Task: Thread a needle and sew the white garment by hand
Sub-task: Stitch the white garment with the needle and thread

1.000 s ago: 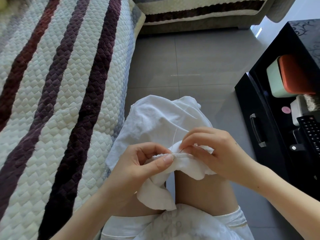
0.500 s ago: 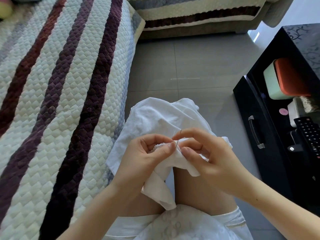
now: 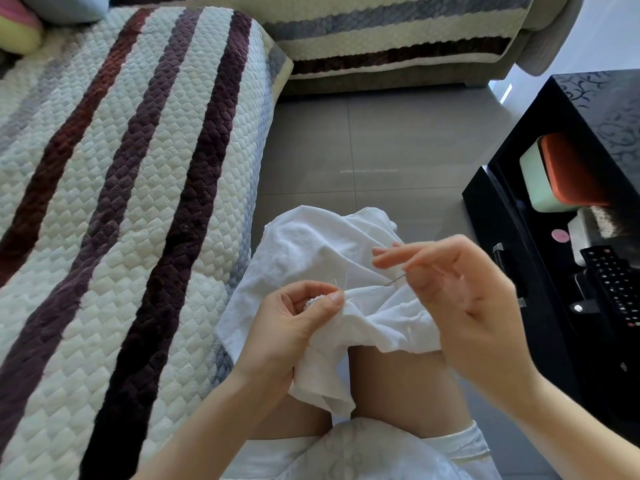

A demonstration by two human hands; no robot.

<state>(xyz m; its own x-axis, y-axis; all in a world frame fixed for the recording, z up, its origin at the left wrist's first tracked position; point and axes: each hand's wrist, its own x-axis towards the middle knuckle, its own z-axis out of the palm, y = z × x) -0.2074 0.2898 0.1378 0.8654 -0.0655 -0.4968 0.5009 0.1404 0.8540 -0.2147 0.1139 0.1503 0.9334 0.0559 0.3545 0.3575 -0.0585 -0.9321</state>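
A crumpled white garment [image 3: 311, 251] lies over my knees. My left hand [image 3: 294, 323] pinches a folded edge of it between thumb and fingers. My right hand [image 3: 460, 292] is raised just right of that spot and pinches a thin needle [image 3: 394, 280] between thumb and forefinger, its other fingers spread. The needle points down-left toward the fold. A fine pale thread runs from the cloth near my left thumb; its full path is hard to make out.
A quilted striped sofa cover [image 3: 121, 202] fills the left side, and another sofa section [image 3: 381, 39] runs along the top. Grey floor tiles [image 3: 363, 150] lie ahead. At right a black cabinet [image 3: 519, 271] holds an orange-lidded box [image 3: 561, 171] and a remote control [image 3: 613, 282].
My right hand has lifted from the fold and drawn away to the right with the needle, its fingers spreading. My left hand keeps its pinch on the garment.
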